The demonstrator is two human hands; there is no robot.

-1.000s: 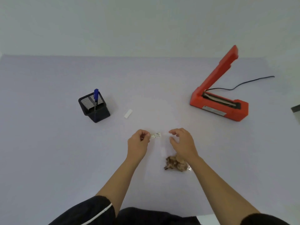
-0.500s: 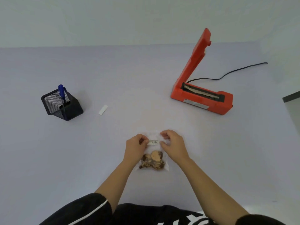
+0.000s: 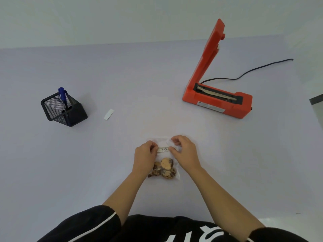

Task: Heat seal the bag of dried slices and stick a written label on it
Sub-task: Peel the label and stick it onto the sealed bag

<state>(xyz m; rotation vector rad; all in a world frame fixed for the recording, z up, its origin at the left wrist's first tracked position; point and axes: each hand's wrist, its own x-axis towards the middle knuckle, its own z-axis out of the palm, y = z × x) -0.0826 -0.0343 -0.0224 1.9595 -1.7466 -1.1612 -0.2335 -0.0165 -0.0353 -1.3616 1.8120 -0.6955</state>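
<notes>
Nearest to us are black sleeves [image 3: 97, 222] and bare forearms reaching out over the pale lilac bench [image 3: 52, 172]. Between the wrists lies the clear bag [image 3: 162, 178], flat on the bench, with the brown dried slices [image 3: 164, 169] bunched in its near half.

Just beyond the slices, our left hand [image 3: 144, 158] and right hand [image 3: 185, 154] meet over the bag's upper part. The written label [image 3: 163, 149] lies across the bag between the two grips, a narrow white strip with small dark writing. The left grip is clenched on the label's left end, thumb and fingertips pinched at its edge. The right grip has its thumb pressed at the label's right end while the curled fingers touch the bag's far edge above it; we cannot tell whether it pinches the label or only presses it down. The bag's top rim shows as a faint clear edge just past the fingers.

Farther out to the left, a small white paper strip [image 3: 108, 114] lies alone on the bench, and beyond it stands a black mesh pen holder [image 3: 64, 110] with a blue pen [image 3: 62, 96] upright inside. Far right sits the orange heat sealer [image 3: 216, 102], its lid raised steeply, a black cord [image 3: 253, 70] trailing off behind it.
</notes>
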